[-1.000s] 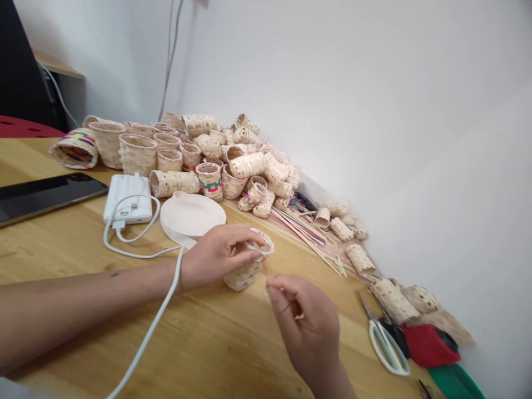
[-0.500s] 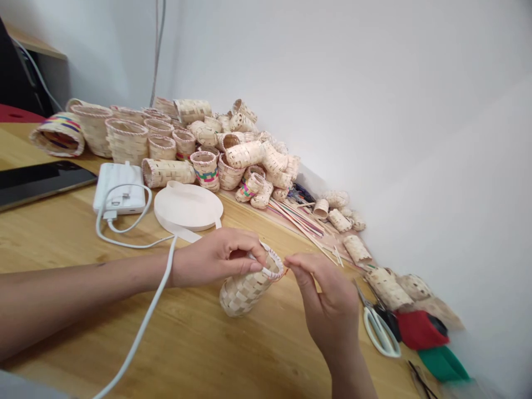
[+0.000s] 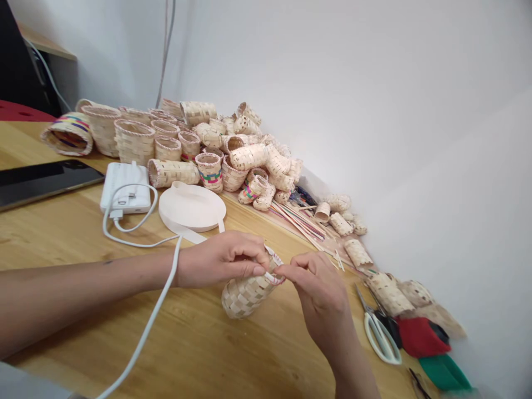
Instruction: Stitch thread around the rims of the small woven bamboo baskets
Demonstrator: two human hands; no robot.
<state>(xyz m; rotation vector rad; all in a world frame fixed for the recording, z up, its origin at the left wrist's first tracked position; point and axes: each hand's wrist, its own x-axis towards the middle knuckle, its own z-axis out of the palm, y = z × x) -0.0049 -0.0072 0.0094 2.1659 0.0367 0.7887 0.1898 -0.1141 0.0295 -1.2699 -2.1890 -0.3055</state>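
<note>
A small woven basket (image 3: 245, 295) lies tilted on the wooden table, its mouth toward the right. A white strip (image 3: 275, 279) with red stitches runs along its rim. My left hand (image 3: 224, 259) is closed, thumb and fingers pinching the near left side of the rim. Against the rim's right side, my right hand (image 3: 320, 285) is closed in a pinch on the fine red thread, which its fingertips now mostly hide. A roll of flat white strip (image 3: 193, 208) lies behind my left hand, with a loose end reaching toward it.
Many woven baskets (image 3: 135, 141) are heaped along the wall. A white power bank (image 3: 127, 188) trails a white cable (image 3: 143, 338) across my left forearm. A dark phone (image 3: 45, 180) lies left. White-handled scissors (image 3: 380, 335), coloured sticks (image 3: 297, 221), and red (image 3: 421, 337) and green (image 3: 444, 372) rolls are rightward.
My right hand has moved left from beside the basket onto its rim. The red strand seen between its fingertips and the rim is now hidden. My left hand keeps its pinch.
</note>
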